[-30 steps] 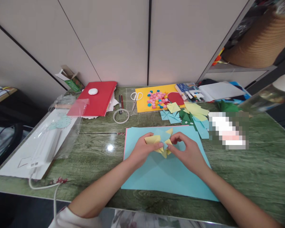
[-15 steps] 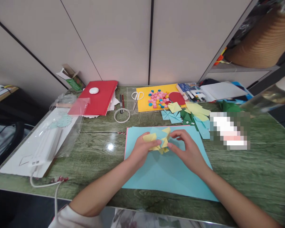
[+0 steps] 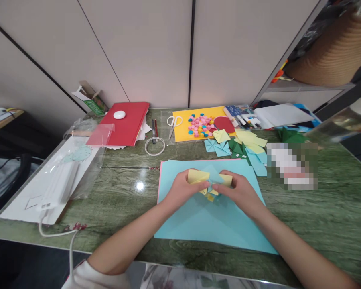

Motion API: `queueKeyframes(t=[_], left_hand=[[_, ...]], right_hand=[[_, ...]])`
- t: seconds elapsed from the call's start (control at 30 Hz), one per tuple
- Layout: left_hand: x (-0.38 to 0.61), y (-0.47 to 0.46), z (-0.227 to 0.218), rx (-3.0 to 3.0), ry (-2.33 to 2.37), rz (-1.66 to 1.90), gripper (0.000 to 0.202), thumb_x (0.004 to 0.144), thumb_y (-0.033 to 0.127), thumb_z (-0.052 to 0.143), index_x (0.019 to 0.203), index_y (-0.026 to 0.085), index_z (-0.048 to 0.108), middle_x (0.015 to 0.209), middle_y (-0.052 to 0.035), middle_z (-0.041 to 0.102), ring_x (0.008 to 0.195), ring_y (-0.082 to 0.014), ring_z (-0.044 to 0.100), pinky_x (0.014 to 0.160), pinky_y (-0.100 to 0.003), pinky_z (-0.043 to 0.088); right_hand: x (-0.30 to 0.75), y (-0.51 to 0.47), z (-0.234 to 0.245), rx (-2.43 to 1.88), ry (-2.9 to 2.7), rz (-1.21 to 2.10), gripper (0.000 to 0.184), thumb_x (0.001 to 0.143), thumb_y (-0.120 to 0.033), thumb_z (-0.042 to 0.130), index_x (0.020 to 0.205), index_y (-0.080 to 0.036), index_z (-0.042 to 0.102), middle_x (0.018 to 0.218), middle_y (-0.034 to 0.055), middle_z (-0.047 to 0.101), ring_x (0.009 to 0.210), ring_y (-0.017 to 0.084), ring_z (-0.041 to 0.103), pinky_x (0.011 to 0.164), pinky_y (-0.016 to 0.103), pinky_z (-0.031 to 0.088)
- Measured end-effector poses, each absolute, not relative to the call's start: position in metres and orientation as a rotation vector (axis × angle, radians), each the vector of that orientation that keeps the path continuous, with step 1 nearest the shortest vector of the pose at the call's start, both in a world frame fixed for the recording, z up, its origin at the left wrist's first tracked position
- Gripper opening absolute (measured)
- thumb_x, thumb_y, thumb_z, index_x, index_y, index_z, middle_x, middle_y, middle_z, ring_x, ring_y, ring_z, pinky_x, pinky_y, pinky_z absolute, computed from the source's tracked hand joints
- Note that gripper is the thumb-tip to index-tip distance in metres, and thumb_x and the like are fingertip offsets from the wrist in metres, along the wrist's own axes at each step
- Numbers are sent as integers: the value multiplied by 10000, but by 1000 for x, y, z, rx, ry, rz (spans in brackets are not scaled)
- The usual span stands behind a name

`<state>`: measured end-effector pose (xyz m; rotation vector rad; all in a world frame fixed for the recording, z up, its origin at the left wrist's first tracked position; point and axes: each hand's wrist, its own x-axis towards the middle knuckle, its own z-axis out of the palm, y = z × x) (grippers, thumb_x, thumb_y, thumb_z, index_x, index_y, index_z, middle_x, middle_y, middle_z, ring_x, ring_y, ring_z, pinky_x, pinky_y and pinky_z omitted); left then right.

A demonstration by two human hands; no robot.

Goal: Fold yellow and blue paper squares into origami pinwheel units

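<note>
Fingers (image 3: 203, 185) of both hands pinched shut on the folded paper shape (image 3: 212, 180), yellow and blue. Left hand (image 3: 183, 192) gripping it from 9 o'clock. Right hand (image 3: 240, 193) gripping it from 3 o'clock. Fingertips almost meeting in the middle. Held over the big blue sheet (image 3: 210, 228), near its far edge; touching the sheet or not, hard to tell.

Now all around the shape, from biggest to smallest.

Under everything, the green table (image 3: 123, 196). On top of it, right in front, the big blue sheet. Far off at 9 o'clock, a clear bag (image 3: 69, 168) with white stuff inside, and a white cord (image 3: 48, 233) near the table edge. At 11 o'clock, a red folder (image 3: 126, 126). At 12 o'clock, a yellow card (image 3: 182, 135) with little pink and blue bits (image 3: 199, 124) on it. At 1 o'clock, a pile of folded papers (image 3: 246, 148) in blue, green and yellow. Between the red folder and the yellow card, white scissors (image 3: 172, 121). A bit nearer, at 11 o'clock, a tape ring (image 3: 154, 146). Just beside the scissors, two pens (image 3: 153, 129). Smallest of all, a white round thing (image 3: 119, 114) sitting on the red folder.
</note>
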<state>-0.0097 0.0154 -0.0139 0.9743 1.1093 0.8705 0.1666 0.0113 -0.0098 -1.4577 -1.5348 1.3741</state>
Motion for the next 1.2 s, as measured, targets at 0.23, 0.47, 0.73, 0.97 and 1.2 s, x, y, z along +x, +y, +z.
queueKeyframes(t=[0.23,0.47,0.73,0.97,1.2], left_hand=[[-11,18,-15,908,1032,834,327,535,269,776,748,133,568,688,0,576,606,-106,517,581,-233,410],[-10,18,-19,817,1117,1021,330,534,236,773,780,143,573,742,-10,620,659,-129,559,626,-254,438],[-10,18,-20,692,1046,1028,372,576,233,760,899,141,601,893,-65,657,778,-169,606,704,-293,464],[-11,18,-20,614,1011,1051,349,615,245,742,921,147,607,932,-65,652,830,-158,603,752,-285,464],[-11,19,-19,710,998,1079,392,586,277,759,929,159,609,904,-57,662,774,-164,607,700,-285,466]], right_hand=[[166,12,-12,-1425,-1542,1368,242,716,-402,617,702,-173,540,626,-27,500,593,110,454,517,222,365],[169,15,-11,-1196,-1501,1458,266,786,-401,559,972,-211,568,954,43,617,925,198,574,762,316,485],[166,12,-12,-1293,-1561,1307,421,741,-328,624,1130,-264,474,1118,54,597,1033,218,567,696,303,516],[167,10,-17,-1322,-1589,1099,446,735,-367,634,1136,-278,458,1126,53,574,1042,213,551,807,359,479],[168,14,-17,-1301,-1458,1275,534,701,-331,671,1172,-289,424,1098,55,609,998,217,593,738,346,528]])
